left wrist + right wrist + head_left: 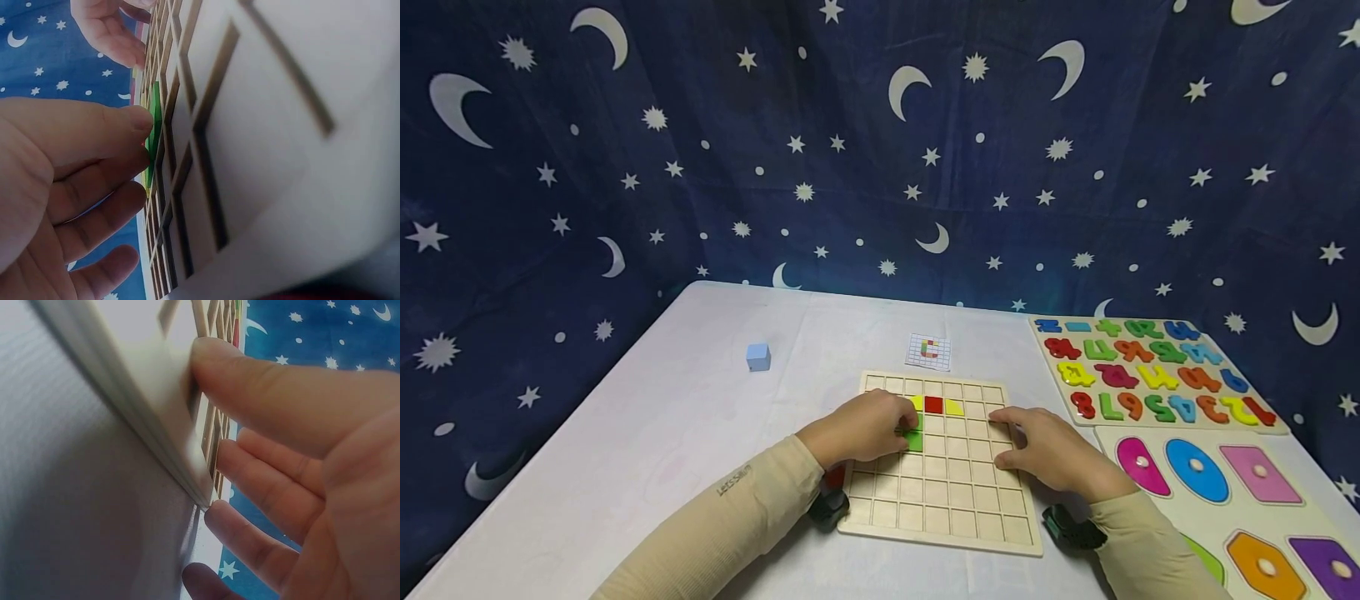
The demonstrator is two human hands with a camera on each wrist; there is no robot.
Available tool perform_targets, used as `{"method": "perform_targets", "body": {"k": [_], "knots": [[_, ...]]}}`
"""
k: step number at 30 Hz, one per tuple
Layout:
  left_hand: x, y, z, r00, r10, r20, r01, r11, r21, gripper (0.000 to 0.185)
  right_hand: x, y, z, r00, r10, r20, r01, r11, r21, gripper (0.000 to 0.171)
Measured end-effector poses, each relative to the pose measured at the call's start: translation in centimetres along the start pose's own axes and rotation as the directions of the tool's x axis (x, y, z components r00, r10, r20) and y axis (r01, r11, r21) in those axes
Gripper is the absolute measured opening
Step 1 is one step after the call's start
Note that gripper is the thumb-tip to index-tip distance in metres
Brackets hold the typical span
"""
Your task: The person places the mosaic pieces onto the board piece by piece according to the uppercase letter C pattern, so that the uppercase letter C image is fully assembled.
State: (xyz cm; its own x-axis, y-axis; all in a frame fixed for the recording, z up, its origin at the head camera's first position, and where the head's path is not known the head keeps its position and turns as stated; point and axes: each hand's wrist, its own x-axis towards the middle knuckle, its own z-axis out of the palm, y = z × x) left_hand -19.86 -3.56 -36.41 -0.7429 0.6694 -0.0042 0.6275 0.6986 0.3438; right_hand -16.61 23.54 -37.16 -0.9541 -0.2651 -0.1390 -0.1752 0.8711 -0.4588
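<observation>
A wooden grid board (962, 495) lies on the table, with a red square tile (933, 405) between two yellow tiles, the right yellow tile (954, 407) fully visible. Below the left yellow one are green tiles (914, 442), partly covered by my left hand (863, 427). That hand's thumb and fingertips touch the green tile (156, 112), which lies flat in the grid. My right hand (1051, 446) rests on the board's right side, its thumb (215, 356) on the grid and its fingers spread along the edge; it holds nothing.
A small pattern card (917, 361) lies behind the board. A light blue cube (758, 357) sits at the back left. On the right are a number puzzle board (1060, 396) and a shape puzzle board (1195, 521). A starry dark blue cloth (850, 100) hangs behind the table.
</observation>
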Motion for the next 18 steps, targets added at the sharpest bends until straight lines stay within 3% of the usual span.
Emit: {"method": "perform_targets", "body": {"k": [18], "knots": [[0.44,-0.13,0.13,0.999,-0.039,0.014,0.039,0.999,-0.016,0.023,-0.02,-0.09,-0.03,1.0,0.009,0.004,-0.009,1.0,0.0,0.063]]}}
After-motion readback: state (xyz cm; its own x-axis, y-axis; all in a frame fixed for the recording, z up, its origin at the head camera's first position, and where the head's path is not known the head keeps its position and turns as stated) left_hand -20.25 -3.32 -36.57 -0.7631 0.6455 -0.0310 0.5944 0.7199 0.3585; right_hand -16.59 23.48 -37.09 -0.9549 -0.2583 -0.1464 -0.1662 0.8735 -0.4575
